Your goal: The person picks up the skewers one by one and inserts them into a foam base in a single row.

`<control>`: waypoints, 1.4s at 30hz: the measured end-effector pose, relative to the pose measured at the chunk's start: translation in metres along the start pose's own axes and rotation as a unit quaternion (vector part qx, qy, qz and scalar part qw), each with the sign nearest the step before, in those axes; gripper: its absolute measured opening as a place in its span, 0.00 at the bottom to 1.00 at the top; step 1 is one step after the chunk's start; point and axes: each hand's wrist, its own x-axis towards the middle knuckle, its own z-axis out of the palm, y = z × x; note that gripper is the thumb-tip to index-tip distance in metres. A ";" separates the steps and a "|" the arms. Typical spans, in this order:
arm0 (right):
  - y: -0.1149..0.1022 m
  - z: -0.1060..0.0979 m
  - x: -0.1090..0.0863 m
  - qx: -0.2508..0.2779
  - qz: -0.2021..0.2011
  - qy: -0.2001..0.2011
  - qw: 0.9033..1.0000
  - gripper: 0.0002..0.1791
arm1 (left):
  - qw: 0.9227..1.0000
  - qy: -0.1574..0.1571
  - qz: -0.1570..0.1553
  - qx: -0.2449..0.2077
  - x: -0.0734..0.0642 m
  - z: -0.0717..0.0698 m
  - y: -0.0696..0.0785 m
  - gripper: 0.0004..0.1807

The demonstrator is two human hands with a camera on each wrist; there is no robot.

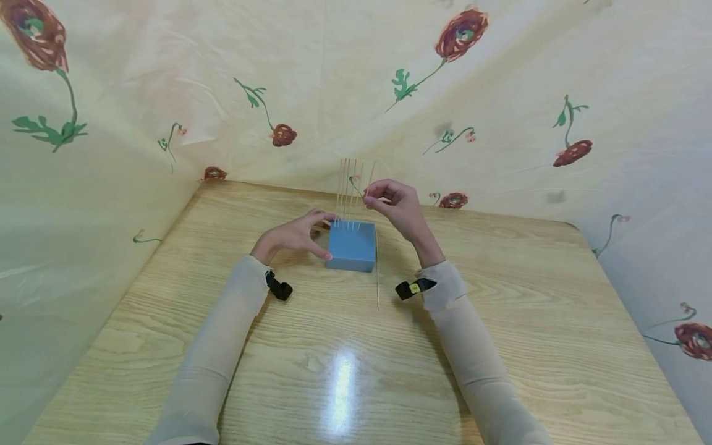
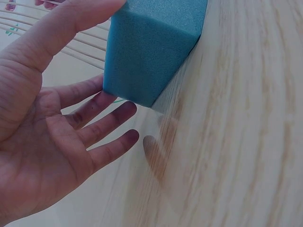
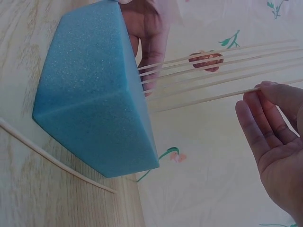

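Note:
A blue foam block (image 1: pixel 351 247) rests on the table, with a row of several thin wooden sticks (image 1: pixel 348 191) standing up from the far part of its top. My left hand (image 1: pixel 295 235) holds the block at its left side, the thumb on the near corner and a finger at the far one; the other fingers are spread in the left wrist view. Between thumb and fingertips, my right hand (image 1: pixel 397 207) pinches another wooden stick (image 3: pixel 203 100) above the block. That stick leans slightly right, its lower end at the block's top, at the right end of the row.
One loose stick (image 1: pixel 378 287) lies on the wood-grain table (image 1: pixel 278 377) along the block's right side, pointing toward me. A flowered cloth (image 1: pixel 345 74) hangs behind the table and at both sides. Black straps with small cameras sit on both wrists.

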 end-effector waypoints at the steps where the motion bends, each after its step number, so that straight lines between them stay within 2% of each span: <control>1: 0.000 0.000 0.000 -0.001 0.000 0.000 1.000 0.09 | 1.000 0.000 0.000 0.000 0.000 0.000 0.000 0.50; 11: -0.003 0.003 -0.002 -0.006 -0.010 0.001 1.000 0.09 | 1.000 0.002 -0.003 0.009 0.001 0.001 0.000 0.50; 20: -0.003 0.004 -0.002 -0.012 -0.014 -0.001 1.000 0.09 | 1.000 -0.001 -0.001 -0.004 -0.001 0.001 0.002 0.50; 42: 0.000 0.004 -0.002 0.009 -0.029 -0.009 0.999 0.08 | 1.000 0.003 -0.004 0.005 0.001 0.001 0.000 0.51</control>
